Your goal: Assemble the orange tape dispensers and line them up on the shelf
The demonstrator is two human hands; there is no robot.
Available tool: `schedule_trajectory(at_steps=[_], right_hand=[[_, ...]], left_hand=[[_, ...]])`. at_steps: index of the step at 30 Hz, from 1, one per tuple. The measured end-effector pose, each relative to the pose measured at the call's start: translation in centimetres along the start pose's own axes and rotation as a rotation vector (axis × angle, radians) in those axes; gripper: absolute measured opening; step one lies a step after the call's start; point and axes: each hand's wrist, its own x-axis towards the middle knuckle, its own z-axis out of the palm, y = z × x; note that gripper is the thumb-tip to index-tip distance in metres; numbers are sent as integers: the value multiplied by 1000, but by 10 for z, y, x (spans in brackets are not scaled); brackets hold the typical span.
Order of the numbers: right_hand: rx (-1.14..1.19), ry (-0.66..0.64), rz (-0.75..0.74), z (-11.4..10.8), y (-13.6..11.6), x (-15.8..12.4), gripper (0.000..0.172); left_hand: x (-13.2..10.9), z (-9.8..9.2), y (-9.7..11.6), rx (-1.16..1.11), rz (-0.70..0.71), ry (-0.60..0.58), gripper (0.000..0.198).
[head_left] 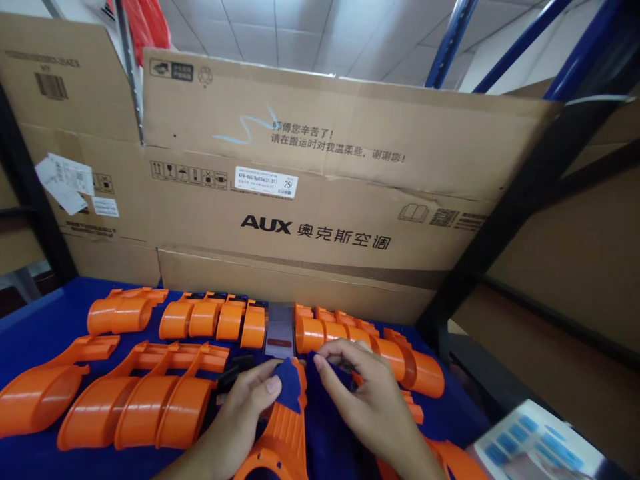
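Observation:
My left hand [250,393] is closed around the upper end of an orange plastic part [286,430], whose ribbed body widens into a ring at the bottom edge of the view. Under my left thumb, a dark blue flat piece [290,387] with an uneven edge lies on that part. Just to the right, my right hand [363,387] has thumb and forefinger pinched together, apart from the orange part. What sits in the pinch, if anything, blends into the dark blue behind it.
Rows of curved orange parts [145,407] lie on a blue surface [30,460]. A phone [280,330] leans at the back before a large cardboard panel [320,160]. At lower right is a white sheet with blue shapes [537,443], beside a black frame post [493,207].

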Motion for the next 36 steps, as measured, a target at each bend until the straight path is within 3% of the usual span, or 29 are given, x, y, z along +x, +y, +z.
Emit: schedule_trajectory(at_steps=[5,14,22,28,36], right_hand=[[216,147,64,19,-2,-3,22],[286,-48,-3,28,6,-16,46],[79,-75,-96,34,3,-13,48],[88,31,-132,25,3,-9,47],[102,16,-141,19,-5,-6,42]], left_hand=[[-7,5,10,141,85,-63,38],[0,-1,2,-182,30,-36,46],[0,4,1,-135,55,7,41],[1,-4,3,-75,146,117,44],[1,-3,5,-147,201,219,48]])
